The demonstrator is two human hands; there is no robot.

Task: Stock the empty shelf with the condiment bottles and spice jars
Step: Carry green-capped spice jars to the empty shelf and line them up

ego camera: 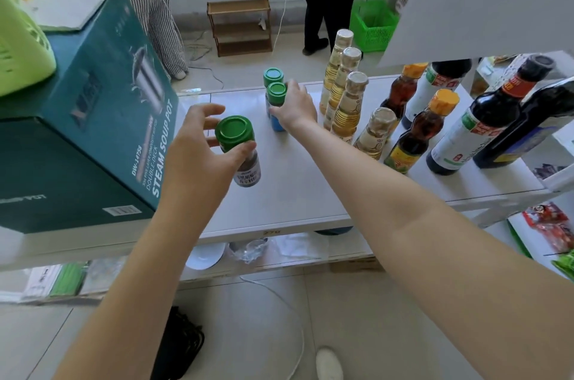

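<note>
The left hand (pixel 198 151) grips a green-capped spice jar (pixel 238 150) at its neck, tilted over the white shelf (pixel 295 193). The right hand (pixel 295 106) curls its fingers round a blue-labelled jar (pixel 276 105) on the shelf, just beside a third jar (pixel 273 77) and left of the condiment bottles (pixel 348 106).

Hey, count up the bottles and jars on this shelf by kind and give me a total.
Green-capped spice jars: 3
Pale yellow bottles: 4
Orange-capped amber bottles: 2
Dark sauce bottles: 3
Total: 12
</note>
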